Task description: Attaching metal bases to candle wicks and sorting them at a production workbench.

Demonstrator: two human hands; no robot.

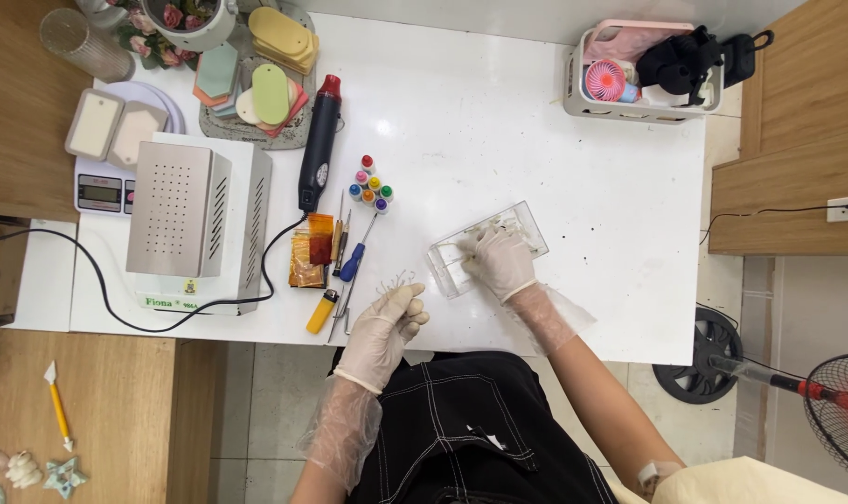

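While the right hand (499,261) reaches into the clear plastic box (485,248) lying near the middle of the white desk (536,140), fingers curled on small pale pieces inside, the left hand (387,327) rests at the front edge, fingers pinched on a thin clear piece (396,281). Step in hand appears to be picking out parts; it calls for a light, precise pinch.

The table (536,140) is white, smooth and slightly glossy. The box (487,248) is clear hard plastic. Both hands, left hand (384,331) and right hand (500,260), wear thin matt rubber gloves. The machine (177,210) at left looks like brushed metal.
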